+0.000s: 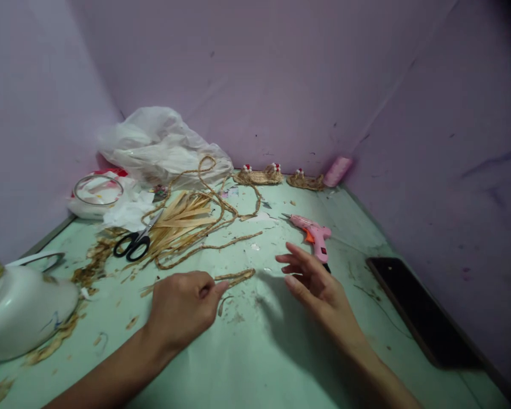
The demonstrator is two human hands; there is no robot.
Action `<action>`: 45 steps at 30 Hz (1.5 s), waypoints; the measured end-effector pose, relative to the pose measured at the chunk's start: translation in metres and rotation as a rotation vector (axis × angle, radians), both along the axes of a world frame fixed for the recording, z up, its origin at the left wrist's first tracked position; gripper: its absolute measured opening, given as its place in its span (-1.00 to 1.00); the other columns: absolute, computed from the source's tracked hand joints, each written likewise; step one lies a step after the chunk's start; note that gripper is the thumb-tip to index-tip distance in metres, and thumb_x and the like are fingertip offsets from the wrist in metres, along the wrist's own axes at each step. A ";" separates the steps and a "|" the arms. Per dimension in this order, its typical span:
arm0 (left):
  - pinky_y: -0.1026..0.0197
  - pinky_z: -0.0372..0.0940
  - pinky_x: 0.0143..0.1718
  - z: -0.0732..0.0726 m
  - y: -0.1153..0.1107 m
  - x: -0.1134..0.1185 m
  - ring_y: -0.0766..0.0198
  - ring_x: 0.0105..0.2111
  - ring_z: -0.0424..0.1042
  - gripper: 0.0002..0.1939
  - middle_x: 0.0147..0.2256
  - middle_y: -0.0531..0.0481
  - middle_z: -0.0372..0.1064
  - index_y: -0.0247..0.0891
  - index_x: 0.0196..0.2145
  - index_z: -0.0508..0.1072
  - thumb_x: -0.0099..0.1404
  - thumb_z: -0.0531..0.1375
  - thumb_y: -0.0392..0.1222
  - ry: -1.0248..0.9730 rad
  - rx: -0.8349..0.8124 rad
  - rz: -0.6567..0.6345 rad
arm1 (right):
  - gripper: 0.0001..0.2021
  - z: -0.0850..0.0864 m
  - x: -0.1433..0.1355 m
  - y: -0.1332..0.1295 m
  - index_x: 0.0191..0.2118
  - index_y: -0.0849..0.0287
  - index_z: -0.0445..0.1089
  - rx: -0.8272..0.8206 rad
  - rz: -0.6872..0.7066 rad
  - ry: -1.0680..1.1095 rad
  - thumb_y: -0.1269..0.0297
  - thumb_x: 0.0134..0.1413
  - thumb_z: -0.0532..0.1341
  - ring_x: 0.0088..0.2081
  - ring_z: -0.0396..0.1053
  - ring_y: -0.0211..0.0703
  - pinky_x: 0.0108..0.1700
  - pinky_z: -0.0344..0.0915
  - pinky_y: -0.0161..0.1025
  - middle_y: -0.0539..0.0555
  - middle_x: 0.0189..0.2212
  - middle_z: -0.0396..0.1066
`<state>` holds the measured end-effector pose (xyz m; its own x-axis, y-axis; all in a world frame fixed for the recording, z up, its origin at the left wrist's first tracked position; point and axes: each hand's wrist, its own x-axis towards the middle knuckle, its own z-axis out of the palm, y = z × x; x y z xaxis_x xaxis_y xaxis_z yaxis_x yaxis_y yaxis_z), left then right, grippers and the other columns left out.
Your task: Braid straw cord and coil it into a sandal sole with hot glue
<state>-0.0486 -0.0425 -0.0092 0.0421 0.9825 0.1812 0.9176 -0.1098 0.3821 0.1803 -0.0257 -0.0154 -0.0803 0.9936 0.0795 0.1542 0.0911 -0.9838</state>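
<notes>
My left hand (185,304) is closed round a folded piece of braided straw cord (241,276), whose looped end sticks out to the right past the thumb. My right hand (313,284) hovers over the table to the right of that loop, fingers apart and holding nothing. Just beyond it lies a pink glue gun (313,227) on its side, its nozzle toward the left. Past my left hand, a long braided cord (213,247) winds across the table. Black-handled scissors (138,238) rest on a bundle of dry straw strips (183,218).
A white rounded container (29,318) stands at the left edge, a dark phone (421,312) at the right. Along the back wall are a plastic bag (162,142), two small woven pieces with red and white beads (259,177), and a pink roll (338,171). Straw scraps litter the left side.
</notes>
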 end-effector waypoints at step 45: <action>0.39 0.24 -0.58 0.002 0.008 0.018 0.39 -0.59 0.30 -0.77 -0.56 0.03 0.39 -0.31 -0.42 0.50 -0.01 0.26 -0.10 -1.025 -0.228 0.017 | -0.62 0.016 -0.050 0.015 -0.27 0.19 0.35 -0.332 0.091 0.369 0.36 -0.35 0.37 -0.53 0.29 -0.30 -0.38 0.22 -0.26 -0.12 -0.59 0.34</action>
